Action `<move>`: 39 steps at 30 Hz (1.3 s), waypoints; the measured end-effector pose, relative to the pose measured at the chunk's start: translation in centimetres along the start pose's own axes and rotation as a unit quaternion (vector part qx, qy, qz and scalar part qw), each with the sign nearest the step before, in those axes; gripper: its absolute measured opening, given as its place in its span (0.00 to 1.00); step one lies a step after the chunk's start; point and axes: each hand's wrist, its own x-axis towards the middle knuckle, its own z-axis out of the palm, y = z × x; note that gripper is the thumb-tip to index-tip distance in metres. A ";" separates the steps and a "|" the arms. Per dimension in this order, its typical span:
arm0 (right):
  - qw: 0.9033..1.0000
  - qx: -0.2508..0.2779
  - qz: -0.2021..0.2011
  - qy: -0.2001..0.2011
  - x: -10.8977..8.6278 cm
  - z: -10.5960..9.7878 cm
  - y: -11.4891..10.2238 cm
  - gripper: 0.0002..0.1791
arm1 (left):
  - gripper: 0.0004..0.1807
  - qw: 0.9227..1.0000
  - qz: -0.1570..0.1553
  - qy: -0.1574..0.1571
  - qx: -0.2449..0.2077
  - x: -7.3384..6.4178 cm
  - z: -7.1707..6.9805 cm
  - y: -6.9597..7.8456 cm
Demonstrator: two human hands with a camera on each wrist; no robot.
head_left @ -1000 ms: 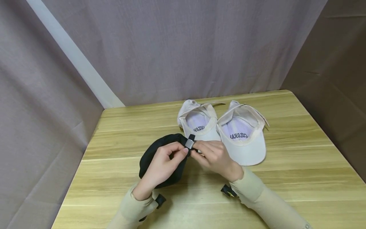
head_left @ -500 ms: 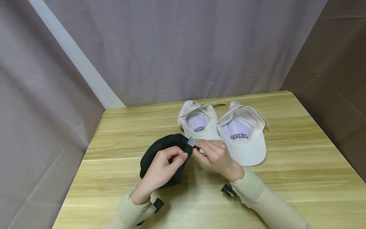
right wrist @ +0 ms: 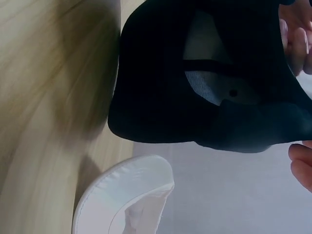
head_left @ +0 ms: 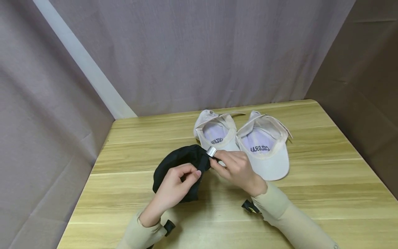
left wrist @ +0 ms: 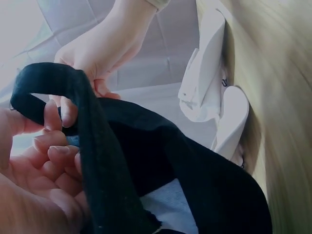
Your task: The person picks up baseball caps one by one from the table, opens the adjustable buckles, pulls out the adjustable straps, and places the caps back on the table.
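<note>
The black cap (head_left: 171, 162) is over the counter (head_left: 124, 204), nearer than the white caps (head_left: 268, 167). Left hand (head_left: 175, 183) and right hand (head_left: 236, 169) pinch its strap (head_left: 204, 163), apparently adjusting the buckle (head_left: 211, 151); next move probably asks a steady pull.

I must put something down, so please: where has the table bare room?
Free: between the black cap and the left edge of the table; also between the right white cap and the right edge. Crowded: the middle, where the left hand and right hand hold the black cap near the left white cap.
</note>
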 end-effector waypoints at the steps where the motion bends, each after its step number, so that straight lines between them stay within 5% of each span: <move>1: 1.000 0.000 -0.002 -0.001 0.0 0.0 0.0 0.12 | 0.14 1.000 0.000 0.003 -0.001 0.0 0.0 0.0; 9: 1.000 -0.001 0.004 -0.005 -0.5 0.2 0.1 0.12 | 0.13 0.999 0.032 0.032 -0.006 -0.2 -1.0 0.6; 18: 1.000 -0.008 0.000 -0.001 -0.4 -0.3 0.4 0.11 | 0.13 0.987 0.094 0.130 -0.016 -0.7 -5.3 2.3; 24: 1.000 -0.012 -0.003 0.013 0.2 -1.0 0.4 0.11 | 0.12 0.978 0.131 0.161 -0.015 -0.9 -7.7 3.0; 32: 1.000 0.001 0.006 0.008 1.1 -0.8 0.7 0.10 | 0.13 0.976 0.118 0.180 -0.033 0.4 -9.2 2.6; 39: 1.000 0.019 0.016 -0.008 3.2 0.3 1.6 0.10 | 0.12 0.969 0.128 0.213 0.015 1.9 -11.7 3.1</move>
